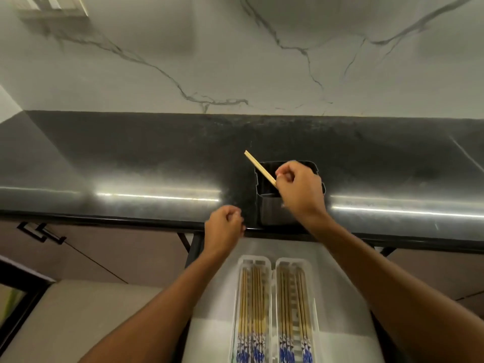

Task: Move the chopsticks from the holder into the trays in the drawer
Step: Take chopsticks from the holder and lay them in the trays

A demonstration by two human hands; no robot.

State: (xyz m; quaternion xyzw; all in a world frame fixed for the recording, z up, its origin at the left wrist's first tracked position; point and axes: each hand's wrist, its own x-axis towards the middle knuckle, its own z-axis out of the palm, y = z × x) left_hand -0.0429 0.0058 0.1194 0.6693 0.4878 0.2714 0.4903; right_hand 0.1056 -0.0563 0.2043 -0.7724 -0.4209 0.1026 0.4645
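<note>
My right hand (298, 189) pinches one chopstick (259, 167) above the holder (264, 205); pinched near one end, it could swing and slip before reaching the trays (273, 268) below my wrist.

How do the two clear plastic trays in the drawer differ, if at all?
The left clear plastic tray holds a tight row of chopsticks across its width; the right clear plastic tray shows a bare ribbed strip between its chopsticks. Both lie side by side, lengthwise, holding tan chopsticks with blue-and-white patterned ends nearest the camera.

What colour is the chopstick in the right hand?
Plain pale wood, the chopstick shows in the head view.
</note>
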